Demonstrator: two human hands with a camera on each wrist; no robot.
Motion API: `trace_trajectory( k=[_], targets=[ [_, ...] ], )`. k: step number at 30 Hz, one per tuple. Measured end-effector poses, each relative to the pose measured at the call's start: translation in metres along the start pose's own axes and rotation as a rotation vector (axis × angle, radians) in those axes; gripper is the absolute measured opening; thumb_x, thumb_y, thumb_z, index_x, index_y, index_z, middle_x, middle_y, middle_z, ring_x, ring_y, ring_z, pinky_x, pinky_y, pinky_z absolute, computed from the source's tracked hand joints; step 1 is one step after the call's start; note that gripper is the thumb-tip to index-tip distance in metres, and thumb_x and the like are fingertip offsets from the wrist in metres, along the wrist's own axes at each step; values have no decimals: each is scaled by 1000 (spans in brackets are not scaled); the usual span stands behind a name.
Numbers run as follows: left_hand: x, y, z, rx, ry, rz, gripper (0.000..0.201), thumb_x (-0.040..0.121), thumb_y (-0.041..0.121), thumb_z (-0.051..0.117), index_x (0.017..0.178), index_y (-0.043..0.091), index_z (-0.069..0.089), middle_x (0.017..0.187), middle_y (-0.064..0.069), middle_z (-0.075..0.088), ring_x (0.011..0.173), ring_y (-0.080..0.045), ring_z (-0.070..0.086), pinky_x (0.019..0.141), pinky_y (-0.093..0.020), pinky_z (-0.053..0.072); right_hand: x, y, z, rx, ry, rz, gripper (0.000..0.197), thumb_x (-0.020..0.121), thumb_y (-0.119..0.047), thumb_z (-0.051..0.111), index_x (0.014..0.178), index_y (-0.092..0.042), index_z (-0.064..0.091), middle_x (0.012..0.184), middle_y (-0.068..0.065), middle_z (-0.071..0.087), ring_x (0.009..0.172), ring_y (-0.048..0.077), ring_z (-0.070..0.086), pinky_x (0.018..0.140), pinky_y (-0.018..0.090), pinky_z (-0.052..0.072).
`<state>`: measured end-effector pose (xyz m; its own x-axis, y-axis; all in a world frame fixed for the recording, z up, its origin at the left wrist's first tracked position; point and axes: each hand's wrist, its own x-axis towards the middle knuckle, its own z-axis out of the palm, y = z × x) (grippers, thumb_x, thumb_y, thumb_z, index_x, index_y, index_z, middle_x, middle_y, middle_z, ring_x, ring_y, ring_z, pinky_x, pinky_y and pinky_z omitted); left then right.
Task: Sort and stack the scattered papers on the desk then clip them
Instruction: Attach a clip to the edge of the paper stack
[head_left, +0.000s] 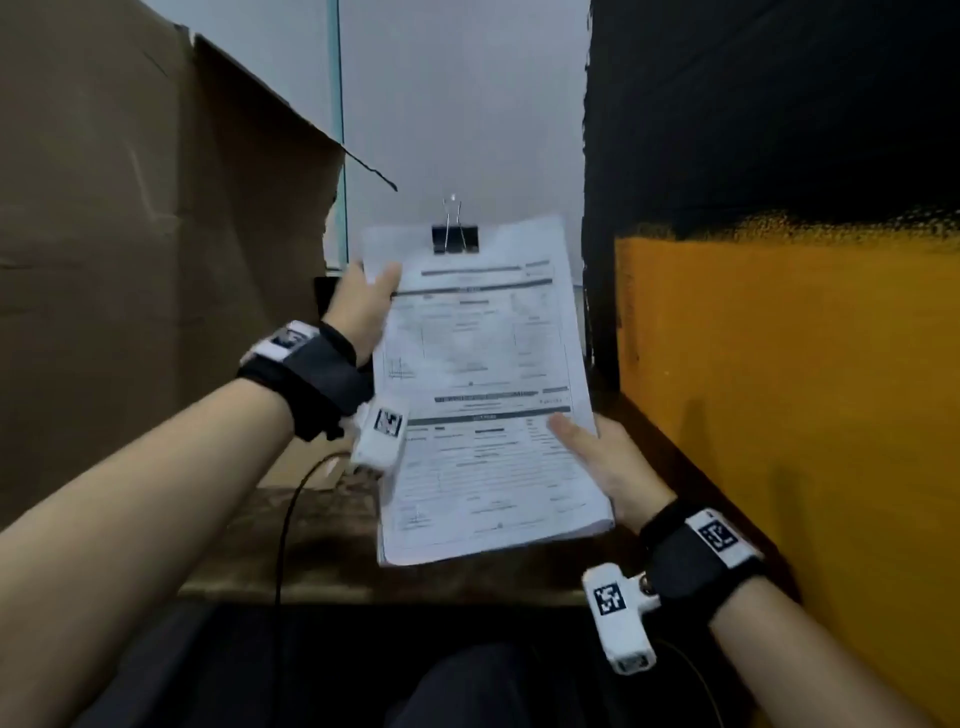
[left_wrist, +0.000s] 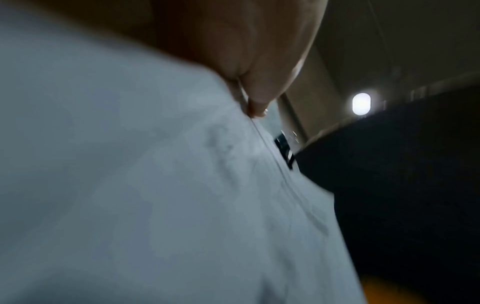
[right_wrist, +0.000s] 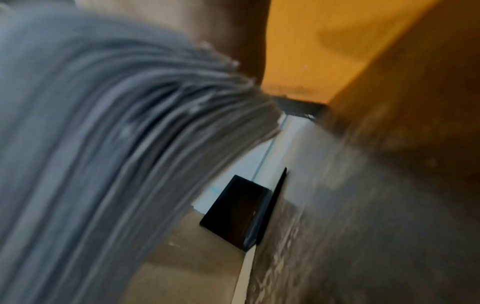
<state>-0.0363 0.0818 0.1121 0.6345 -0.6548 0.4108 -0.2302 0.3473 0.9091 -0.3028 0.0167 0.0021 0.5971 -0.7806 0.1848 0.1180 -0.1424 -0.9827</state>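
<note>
While the left hand (head_left: 363, 304) pinches the upper left edge and the right hand (head_left: 605, 467) grips the lower right edge, the stack of papers (head_left: 483, 395) hangs above the counter (head_left: 322, 545), long axis running away from the person, binder clip (head_left: 455, 236) on its far edge.

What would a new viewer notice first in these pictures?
The stack of papers, held up in the middle of the head view, with a black binder clip on its top edge. The left hand grips its upper left corner and the right hand its lower right edge. An orange wall fills the right side.
</note>
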Motion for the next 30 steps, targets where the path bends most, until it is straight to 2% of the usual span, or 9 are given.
trace_trajectory(
  k=[4,6,8,10,12,16,20,26,30],
  targets=[
    [-50,-76,7,186,-305,-298,43,89,31,54,122,4,59,118,-13,67,109,-31,64,100,-50,48,16,14,-3,9,139,59,24,97,-18,56,116,-6,63,108,11,72,93,25,71,76,31,59],
    [-68,-101,10,243,-385,-353,27,95,13,49,118,5,59,114,-13,67,103,-29,65,95,-40,51,24,19,-9,-32,146,132,24,98,-21,55,113,-4,63,99,9,71,86,21,69,68,27,58],
    [-71,-117,12,342,-419,-412,15,93,5,49,104,4,60,92,-12,70,85,-27,62,72,-27,50,33,34,-17,-154,155,246,30,98,-25,55,112,0,63,93,8,70,80,20,67,66,28,55],
    [-71,-133,9,612,-577,-476,6,86,4,59,89,0,62,68,-8,65,69,-27,57,55,-21,41,37,58,-24,-374,106,406,39,95,-29,60,114,5,62,98,11,70,85,24,67,77,33,56],
    [-71,-158,7,753,-722,-535,30,77,4,66,105,-6,63,94,-19,69,91,-34,64,69,-25,46,38,80,-29,-539,24,523,45,88,-32,68,118,2,64,111,12,70,100,29,67,96,42,52],
    [-80,-167,0,729,-709,-553,39,93,-5,48,132,-1,50,134,-11,55,125,-28,52,96,-28,40,37,75,-29,-551,-22,535,45,91,-38,63,118,-2,64,116,10,68,108,29,65,103,42,47],
    [-76,-174,-4,865,-723,-562,39,95,8,48,134,6,52,140,-9,52,128,-27,49,112,-37,33,33,70,-27,-557,-44,541,51,94,-41,58,125,-1,59,124,13,64,114,30,60,106,44,44],
    [-83,-174,-8,812,-712,-602,34,100,10,40,129,-2,53,133,-19,56,115,-32,56,102,-38,42,21,75,-31,-391,14,503,42,100,-31,50,130,-1,55,126,15,64,112,29,62,98,36,47],
    [-82,-171,-9,583,-681,-752,26,101,2,34,118,-4,53,102,-15,57,74,-18,53,60,-20,48,13,80,-33,-324,67,482,36,105,-24,39,133,-5,50,129,13,60,117,29,58,94,35,45]
  ],
)
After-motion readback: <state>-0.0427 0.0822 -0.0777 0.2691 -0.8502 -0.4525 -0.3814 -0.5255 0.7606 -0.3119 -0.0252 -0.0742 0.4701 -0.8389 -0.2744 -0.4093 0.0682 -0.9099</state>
